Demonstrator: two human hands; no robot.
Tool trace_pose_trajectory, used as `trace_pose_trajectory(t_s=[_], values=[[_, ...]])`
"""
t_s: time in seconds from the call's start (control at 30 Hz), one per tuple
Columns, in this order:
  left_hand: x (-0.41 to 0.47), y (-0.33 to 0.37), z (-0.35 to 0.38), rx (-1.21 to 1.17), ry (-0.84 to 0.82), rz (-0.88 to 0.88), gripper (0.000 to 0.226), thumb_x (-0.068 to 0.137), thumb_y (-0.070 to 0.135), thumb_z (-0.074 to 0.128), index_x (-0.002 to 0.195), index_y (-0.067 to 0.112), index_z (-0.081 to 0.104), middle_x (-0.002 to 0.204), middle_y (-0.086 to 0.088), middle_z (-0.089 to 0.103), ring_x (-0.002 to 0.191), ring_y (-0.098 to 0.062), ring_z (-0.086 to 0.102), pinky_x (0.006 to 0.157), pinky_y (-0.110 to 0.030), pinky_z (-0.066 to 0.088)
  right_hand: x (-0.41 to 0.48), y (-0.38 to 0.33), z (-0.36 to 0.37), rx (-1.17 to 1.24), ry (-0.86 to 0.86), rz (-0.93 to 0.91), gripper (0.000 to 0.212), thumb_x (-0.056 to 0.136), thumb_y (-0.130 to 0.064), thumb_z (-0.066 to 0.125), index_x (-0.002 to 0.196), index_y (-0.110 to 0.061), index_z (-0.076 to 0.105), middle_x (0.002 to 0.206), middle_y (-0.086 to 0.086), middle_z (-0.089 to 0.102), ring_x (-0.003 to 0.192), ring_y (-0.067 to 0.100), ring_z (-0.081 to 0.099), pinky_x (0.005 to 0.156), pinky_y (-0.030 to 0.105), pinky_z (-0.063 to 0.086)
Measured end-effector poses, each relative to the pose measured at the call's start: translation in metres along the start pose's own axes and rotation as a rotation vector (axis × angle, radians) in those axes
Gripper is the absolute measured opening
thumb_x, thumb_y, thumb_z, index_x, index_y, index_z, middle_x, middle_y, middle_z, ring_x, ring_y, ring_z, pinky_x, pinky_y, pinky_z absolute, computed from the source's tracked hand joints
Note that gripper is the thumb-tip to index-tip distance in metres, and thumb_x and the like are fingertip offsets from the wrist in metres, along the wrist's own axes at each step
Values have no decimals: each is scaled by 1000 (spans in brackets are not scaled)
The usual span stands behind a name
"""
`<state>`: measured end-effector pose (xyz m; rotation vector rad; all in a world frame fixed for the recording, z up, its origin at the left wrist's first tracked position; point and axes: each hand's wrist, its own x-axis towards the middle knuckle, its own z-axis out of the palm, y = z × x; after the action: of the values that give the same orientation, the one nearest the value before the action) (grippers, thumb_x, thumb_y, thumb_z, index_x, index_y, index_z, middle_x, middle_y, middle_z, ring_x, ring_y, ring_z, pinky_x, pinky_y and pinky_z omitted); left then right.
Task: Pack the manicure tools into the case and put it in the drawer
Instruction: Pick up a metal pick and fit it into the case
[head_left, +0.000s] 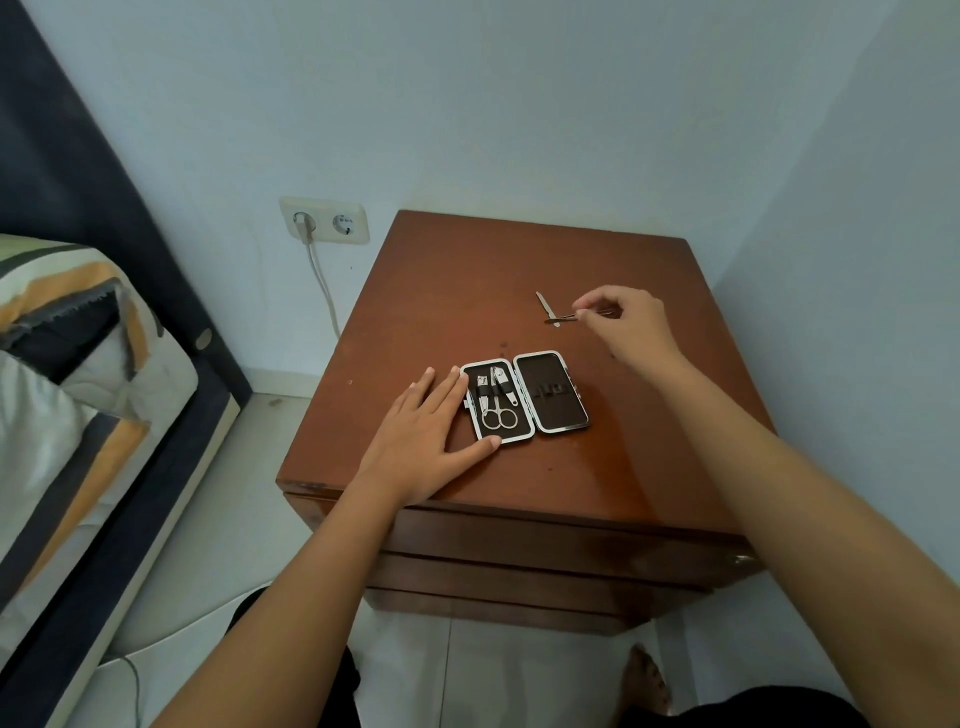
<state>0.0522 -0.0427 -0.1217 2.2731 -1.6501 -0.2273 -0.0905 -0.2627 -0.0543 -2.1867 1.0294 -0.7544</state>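
A small manicure case (524, 397) lies open on the brown nightstand (441, 291). Its left half holds small scissors (498, 413), a nail clipper and another tool under elastic straps; its right half holds no tools. My left hand (431, 436) rests flat on the top, fingers touching the case's left edge. My right hand (628, 325) pinches a thin metal tool (563, 317), perhaps tweezers, just above the surface. A metal nail file (546, 307) lies on the wood beside it, under the tool's tip.
The nightstand has shut drawers (545, 551) on its front, with a small knob at the right. A bed with a patterned pillow (67, 332) stands to the left. A wall socket (324, 221) with a white cable is behind. My foot (647, 680) is on the floor below.
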Motion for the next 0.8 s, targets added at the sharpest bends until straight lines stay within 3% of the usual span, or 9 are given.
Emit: trace_pose_trajectory(t_s=[0.1,0.3,0.37,0.43,0.47,0.57,0.63,0.73,0.8], values=[[0,1,0,5,2,-1,95,72,80,17,150,25,8,158,10,5,145,-11,-4,113,-27,-4,-14,-9,-5,88,-21,-16,7,79,-19,69,85,-16,71,72,-9,63,64,-3,53,56,3,39],[0,-1,2,12,2,-2,95,73,80,17,150,25,8,158,10,6,146,-13,-3,115,-29,-1,-25,-10,7,140,-94,38,8,75,-14,72,73,-18,65,79,7,68,72,16,64,75,29,51],[1,-1,1,16,-1,-5,96,72,80,16,150,25,8,158,10,5,146,-13,-3,114,-29,-2,-27,-10,13,198,-83,60,14,74,-8,71,69,-17,62,82,14,70,71,16,70,69,25,57],[0,-1,1,14,-1,-5,96,72,80,16,150,25,8,158,10,6,145,-13,-3,114,-28,-2,-28,-14,19,249,-76,69,10,75,-3,69,74,-10,62,80,15,67,60,7,68,55,12,52],[0,-1,1,10,0,-5,96,72,80,16,150,25,8,158,10,6,145,-13,-3,114,-28,-2,-27,-15,22,264,-68,71,9,75,-2,69,78,-7,62,79,13,65,60,8,68,54,13,54],[1,-1,1,4,0,-4,97,72,80,16,150,25,8,158,10,6,145,-12,-3,115,-29,-1,-23,-15,26,247,-58,43,18,74,-6,71,90,-10,61,77,6,67,76,24,69,70,34,60],[1,-2,2,4,2,-3,96,72,80,17,150,25,8,159,9,7,145,-13,-3,115,-30,0,-19,-13,29,208,-86,28,25,75,-9,71,97,-15,59,78,4,67,81,26,68,76,42,58],[1,-2,2,2,5,-1,96,72,80,17,150,24,9,159,9,8,146,-14,-2,116,-32,1,-16,-10,33,172,-128,14,28,77,-9,69,97,-25,57,78,1,66,84,25,67,79,46,57],[1,-2,3,6,3,0,96,72,80,17,150,25,9,159,9,8,146,-14,-2,116,-31,1,-13,-7,35,170,-137,19,30,77,-7,69,99,-24,58,77,1,66,81,26,67,77,41,58]])
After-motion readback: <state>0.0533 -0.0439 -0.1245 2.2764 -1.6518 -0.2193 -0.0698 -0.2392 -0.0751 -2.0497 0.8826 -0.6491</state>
